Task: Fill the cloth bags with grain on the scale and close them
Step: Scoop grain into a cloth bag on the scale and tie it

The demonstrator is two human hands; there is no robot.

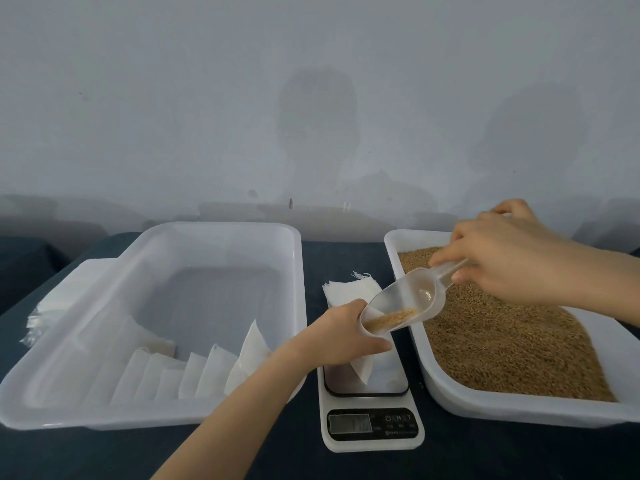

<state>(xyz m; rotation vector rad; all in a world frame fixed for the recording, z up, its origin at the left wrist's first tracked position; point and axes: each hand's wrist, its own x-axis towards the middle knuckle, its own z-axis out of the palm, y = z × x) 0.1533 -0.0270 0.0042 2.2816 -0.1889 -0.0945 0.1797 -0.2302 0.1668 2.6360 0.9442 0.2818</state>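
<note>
Dark cloth covers the bench [346,258], and a pale wall [311,98] stands behind it. The left hand [343,334] grips the mouth of a white cloth bag [362,370]. The bag sits on the scale [372,441], just under the left fingers [375,345]. The right hand [502,258] pinches the handle of a clear scoop [405,299]. The scoop tips down from the right fingers [446,254] to the left fingers, and its lip is right at the bag mouth. A little grain [391,318] lies at the low end of the scoop. The grain tray [519,408] is under the right fingers. Spare bags [349,289] lie just past the left fingers. A white tray [207,226] with a row of bags [207,372] is out to the side of the left fingers, away from the scoop.

To do this step well, I think the left fingers should hold the bag mouth wide and steady. The right fingers should tip the scoop slowly, so the grain slides in and does not spill on the scale. Watch the number on the scale, which is too blurry to read here. Stop when it is right, then close the bag.
</note>
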